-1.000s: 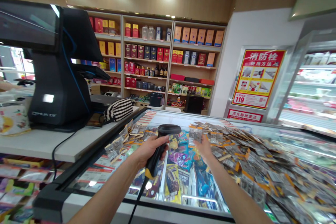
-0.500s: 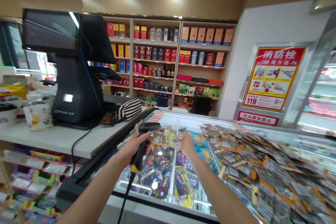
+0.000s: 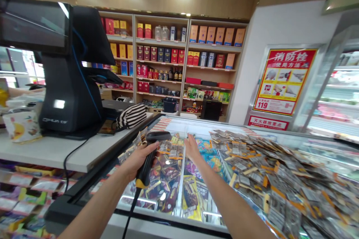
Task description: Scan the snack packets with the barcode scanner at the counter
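Observation:
My left hand (image 3: pixel 141 158) is wrapped round the handle of a black and yellow barcode scanner (image 3: pixel 147 166), its head pointing forward and right and its cable hanging down. Close to the scanner head, small clear packets (image 3: pixel 175 149) with orange edges lie on the glass freezer top (image 3: pixel 193 121). Just right of these packets is my right hand (image 3: pixel 192 147), fingers stretched forward, with nothing visible in it. More packets (image 3: pixel 140 138) show behind my left hand. A large heap of similar packets (image 3: pixel 269 171) spreads over the glass on the right.
On the left counter (image 3: pixel 81 153) stand a black cash register (image 3: pixel 70 93) with screens, a paper cup (image 3: pixel 22 127) and a striped pouch (image 3: pixel 133 115). Ice-cream packs (image 3: pixel 192 198) show through the glass. Shelves of boxes (image 3: pixel 159 54) line the back wall.
My right hand held a packet before; that packet now appears on the glass beside the others and the fingers are off it. The view has turned slightly right. My left hand keeps the scanner.

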{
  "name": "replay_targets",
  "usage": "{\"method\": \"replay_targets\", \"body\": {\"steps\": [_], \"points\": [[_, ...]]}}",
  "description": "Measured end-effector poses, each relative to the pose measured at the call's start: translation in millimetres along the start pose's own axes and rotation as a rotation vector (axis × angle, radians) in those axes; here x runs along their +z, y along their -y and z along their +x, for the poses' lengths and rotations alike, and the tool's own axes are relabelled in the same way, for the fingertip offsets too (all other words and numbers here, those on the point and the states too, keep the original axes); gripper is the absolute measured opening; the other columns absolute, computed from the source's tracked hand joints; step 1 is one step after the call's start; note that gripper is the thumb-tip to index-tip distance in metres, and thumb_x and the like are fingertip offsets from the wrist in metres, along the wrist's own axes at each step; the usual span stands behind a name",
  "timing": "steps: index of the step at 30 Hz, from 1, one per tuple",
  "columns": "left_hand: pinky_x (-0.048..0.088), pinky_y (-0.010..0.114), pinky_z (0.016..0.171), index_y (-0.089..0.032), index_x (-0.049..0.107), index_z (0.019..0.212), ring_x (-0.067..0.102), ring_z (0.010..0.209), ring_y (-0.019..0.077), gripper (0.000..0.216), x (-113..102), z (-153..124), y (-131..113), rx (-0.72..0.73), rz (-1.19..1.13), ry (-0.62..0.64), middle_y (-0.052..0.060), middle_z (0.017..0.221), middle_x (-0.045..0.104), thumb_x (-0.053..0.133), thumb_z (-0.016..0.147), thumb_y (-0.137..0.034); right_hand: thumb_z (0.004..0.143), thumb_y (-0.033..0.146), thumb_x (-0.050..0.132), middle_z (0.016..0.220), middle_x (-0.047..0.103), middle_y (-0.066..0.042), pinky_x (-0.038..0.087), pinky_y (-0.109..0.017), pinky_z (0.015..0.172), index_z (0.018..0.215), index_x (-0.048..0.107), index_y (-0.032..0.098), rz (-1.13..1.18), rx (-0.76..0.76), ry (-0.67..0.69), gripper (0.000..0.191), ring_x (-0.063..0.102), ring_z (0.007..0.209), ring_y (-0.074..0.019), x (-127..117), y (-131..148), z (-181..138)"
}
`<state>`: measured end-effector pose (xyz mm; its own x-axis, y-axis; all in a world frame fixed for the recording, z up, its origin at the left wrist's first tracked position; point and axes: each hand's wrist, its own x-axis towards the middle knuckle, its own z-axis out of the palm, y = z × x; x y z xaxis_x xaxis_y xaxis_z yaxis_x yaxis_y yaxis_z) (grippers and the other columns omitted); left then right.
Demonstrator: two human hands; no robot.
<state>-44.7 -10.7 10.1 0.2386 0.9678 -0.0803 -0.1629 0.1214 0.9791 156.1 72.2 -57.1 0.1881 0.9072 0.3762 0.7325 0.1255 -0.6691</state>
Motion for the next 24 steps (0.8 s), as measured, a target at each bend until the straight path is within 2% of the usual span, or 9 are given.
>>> {"method": "replay_targets", "body": {"steps": [5,8,11,14,20,24], "points": [[0.037,0.019,0.035,-0.014,0.048,0.067,0.047,0.039,0.0071,0.028,30.3,1.8,2.2,-0.013,0.018,0.08,0.0,0.055,0.054,0.057,0.061,-0.04,0.076,0.027,0.032,0.123,0.038,-0.013,0.026,-0.033,0.092,0.117,0.038,0.009,-0.346,0.087,-0.113,0.045,0.031,0.115,-0.0211,-81.4,-54.4,-4.4],[0.037,0.018,0.034,-0.015,0.047,0.067,0.045,0.036,0.0063,0.027,46.0,0.5,1.7,-0.061,0.035,0.115,-0.001,0.053,0.054,0.057,0.062,-0.039,0.074,0.03,0.035,0.112,0.047,-0.014,0.033,-0.039,0.083,0.11,0.045,0.013,-0.548,0.269,-0.173,0.041,0.042,0.104,-0.0255,-130.7,-86.0,-11.9],[0.036,0.018,0.035,-0.015,0.046,0.066,0.046,0.037,0.0064,0.028,56.2,-0.1,2.1,-0.053,0.035,0.174,-0.002,0.052,0.053,0.056,0.061,-0.04,0.069,0.036,0.043,0.101,0.053,-0.018,0.034,-0.045,0.076,0.101,0.05,0.01,-0.645,0.448,-0.211,0.041,0.046,0.097,-0.032,-163.9,-110.2,-19.3],[0.036,0.019,0.036,-0.015,0.045,0.066,0.047,0.039,0.0072,0.029,62.1,0.6,4.1,-0.019,0.042,0.198,-0.001,0.054,0.054,0.056,0.061,-0.041,0.064,0.038,0.049,0.095,0.056,-0.017,0.033,-0.046,0.075,0.096,0.051,0.012,-0.71,0.55,-0.219,0.042,0.047,0.095,-0.0314,-175.3,-122.6,-21.8],[0.036,0.019,0.036,-0.015,0.044,0.068,0.047,0.039,0.0071,0.03,66.7,1.2,6.3,-0.036,0.059,0.182,-0.001,0.055,0.053,0.056,0.061,-0.042,0.062,0.034,0.05,0.096,0.057,-0.014,0.033,-0.044,0.075,0.099,0.049,0.015,-0.667,0.563,-0.245,0.042,0.046,0.096,-0.0304,-171.9,-128.0,-15.5],[0.036,0.019,0.036,-0.015,0.045,0.069,0.046,0.039,0.0067,0.029,66.9,0.5,5.0,-0.023,0.061,0.207,-0.001,0.056,0.053,0.055,0.062,-0.041,0.066,0.031,0.044,0.093,0.059,-0.014,0.038,-0.037,0.068,0.091,0.055,0.015,-0.554,0.526,-0.203,0.032,0.052,0.088,-0.0281,-178.1,-130.1,-12.4]]}}
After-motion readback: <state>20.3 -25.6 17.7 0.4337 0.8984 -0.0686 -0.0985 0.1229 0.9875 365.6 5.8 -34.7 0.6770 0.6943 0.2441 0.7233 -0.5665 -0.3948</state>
